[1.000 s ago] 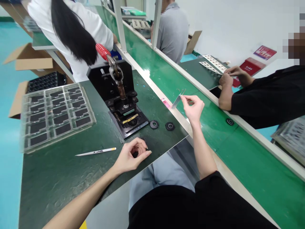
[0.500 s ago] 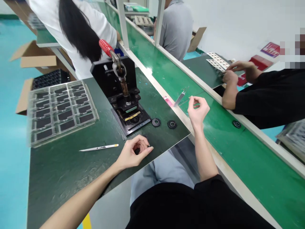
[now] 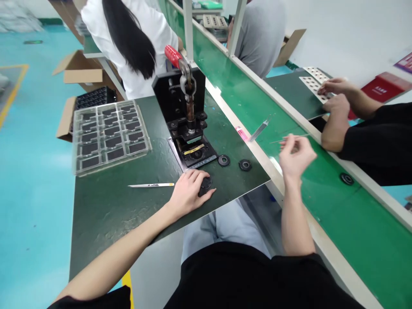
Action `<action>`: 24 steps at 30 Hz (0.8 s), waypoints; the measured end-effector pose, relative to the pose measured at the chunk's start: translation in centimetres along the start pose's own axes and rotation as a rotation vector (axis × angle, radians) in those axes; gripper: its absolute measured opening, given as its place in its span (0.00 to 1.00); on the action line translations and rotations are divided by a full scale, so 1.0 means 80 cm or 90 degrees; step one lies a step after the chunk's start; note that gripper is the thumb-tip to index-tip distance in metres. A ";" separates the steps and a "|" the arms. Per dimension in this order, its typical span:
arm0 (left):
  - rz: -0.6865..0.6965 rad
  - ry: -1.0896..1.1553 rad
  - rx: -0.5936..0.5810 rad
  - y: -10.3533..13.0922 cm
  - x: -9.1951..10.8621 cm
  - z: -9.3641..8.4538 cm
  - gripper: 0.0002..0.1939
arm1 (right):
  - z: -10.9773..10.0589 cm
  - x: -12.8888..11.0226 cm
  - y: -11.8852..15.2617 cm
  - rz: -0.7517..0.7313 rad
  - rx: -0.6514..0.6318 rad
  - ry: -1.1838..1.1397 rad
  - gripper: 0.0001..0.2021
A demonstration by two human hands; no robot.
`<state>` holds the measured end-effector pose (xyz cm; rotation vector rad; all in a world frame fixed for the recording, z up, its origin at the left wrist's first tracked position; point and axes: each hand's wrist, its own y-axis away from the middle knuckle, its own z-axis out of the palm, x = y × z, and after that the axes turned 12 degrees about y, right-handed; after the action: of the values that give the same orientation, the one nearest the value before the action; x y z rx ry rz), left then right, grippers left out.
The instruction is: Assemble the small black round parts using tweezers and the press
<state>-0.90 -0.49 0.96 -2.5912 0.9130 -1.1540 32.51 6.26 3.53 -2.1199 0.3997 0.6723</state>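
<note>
My left hand [image 3: 189, 192] rests on the dark green table with thumb and fingers curved around a black round part [image 3: 206, 183], which lies flat and is partly covered by the fingers. My right hand [image 3: 296, 156] is raised over the green belt, fingertips pinched on a thin, needle-like stick [image 3: 276, 141]. Beyond my left hand stands a black toggle press [image 3: 190, 111] with a red handle; a yellow strip [image 3: 194, 149] lies across its base. Two more black round parts, a nearer one [image 3: 245, 165] and one by the press [image 3: 224, 160], lie on the table.
Tweezers [image 3: 151, 185] lie left of my left hand. A clear tray [image 3: 111, 137] of black pieces sits at the table's left. Along the right runs the green belt [image 3: 322, 201] with another black part [image 3: 346, 179]. Across it, a co-worker's hands [image 3: 337, 96] handle a perforated sheet.
My left hand has lowered and flattened around the black round part, now more visible. My right hand has turned, its thin stick clearer. The whole view has shifted.
</note>
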 end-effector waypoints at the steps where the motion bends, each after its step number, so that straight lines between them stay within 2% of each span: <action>1: -0.004 0.007 -0.007 0.001 -0.001 0.002 0.15 | -0.015 -0.008 0.002 -0.002 0.032 -0.003 0.19; 3: 0.001 0.036 -0.016 0.003 -0.002 0.004 0.13 | -0.041 -0.031 0.010 -0.011 0.049 -0.044 0.17; 6: 0.019 0.095 -0.042 0.003 -0.002 0.003 0.12 | -0.050 -0.076 0.037 -0.027 -0.032 -0.163 0.14; 8: 0.043 0.137 -0.073 0.003 -0.003 0.002 0.12 | -0.034 -0.105 0.061 -0.035 -0.138 -0.248 0.13; 10: 0.073 0.160 -0.097 0.003 -0.003 0.001 0.11 | -0.003 -0.128 0.085 -0.042 -0.241 -0.330 0.13; 13: 0.117 0.152 -0.119 0.005 -0.005 0.003 0.09 | 0.045 -0.150 0.109 -0.088 -0.325 -0.392 0.12; 17: 0.139 0.136 -0.115 0.006 -0.007 0.006 0.10 | 0.079 -0.161 0.118 -0.209 -0.353 -0.333 0.12; 24: 0.112 0.116 -0.105 0.006 -0.005 0.006 0.13 | 0.089 -0.165 0.117 -0.318 -0.364 -0.277 0.10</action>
<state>-1.00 -0.69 0.20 -2.4945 1.2972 -1.3324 14.93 7.12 1.88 -2.3651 -0.6122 0.9887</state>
